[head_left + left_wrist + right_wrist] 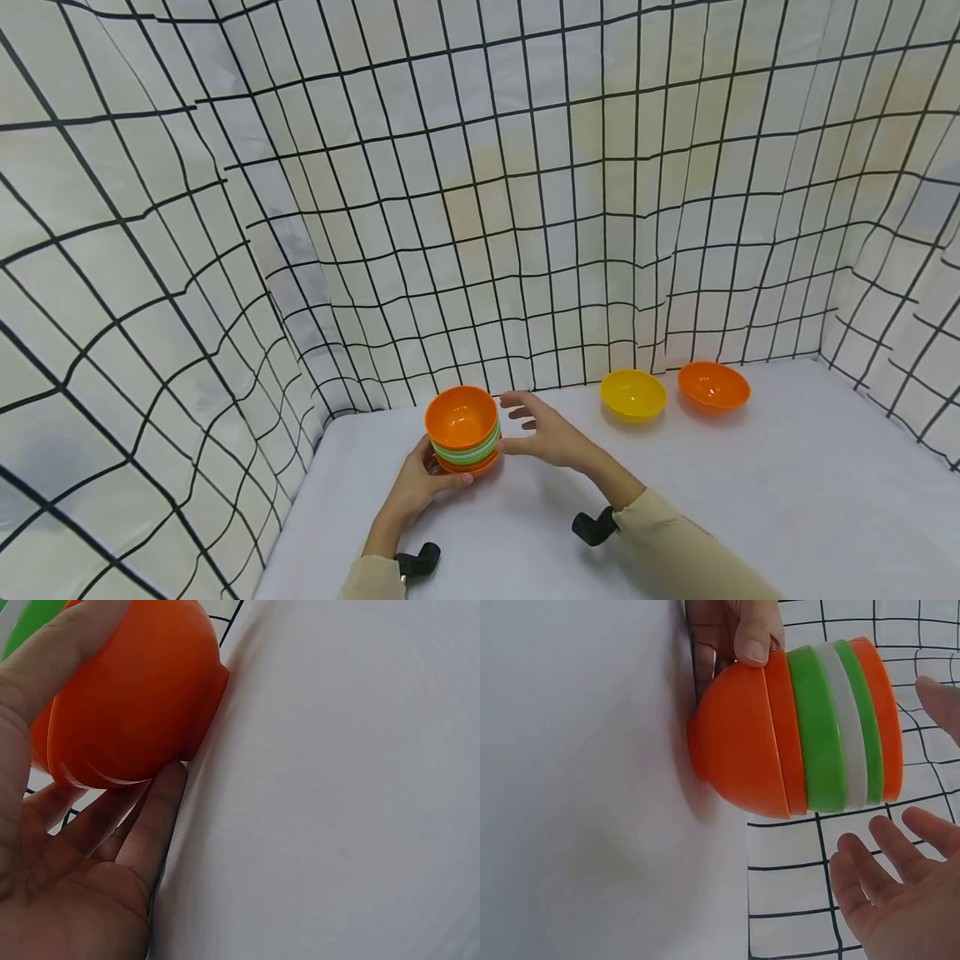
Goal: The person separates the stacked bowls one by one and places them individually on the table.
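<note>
A stack of nested bowls (462, 421) stands on the white table, left of centre in the head view. The right wrist view shows its layers: an orange bottom bowl (739, 742), another orange rim, then green, white and green, with an orange bowl on top. My left hand (420, 483) holds the stack low down, thumb on the near side and fingers round the left and under side of the bottom bowl. Beside the stack's right side is my right hand (551, 435), fingers spread and loosely bent, with nothing in its grip; in the right wrist view a gap separates it from the bowls.
A yellow bowl (633, 396) and an orange bowl (714, 387) sit side by side near the table's back edge, right of the stack. White cloth walls with a black grid (480, 250) enclose the table (750, 500) at the back and both sides.
</note>
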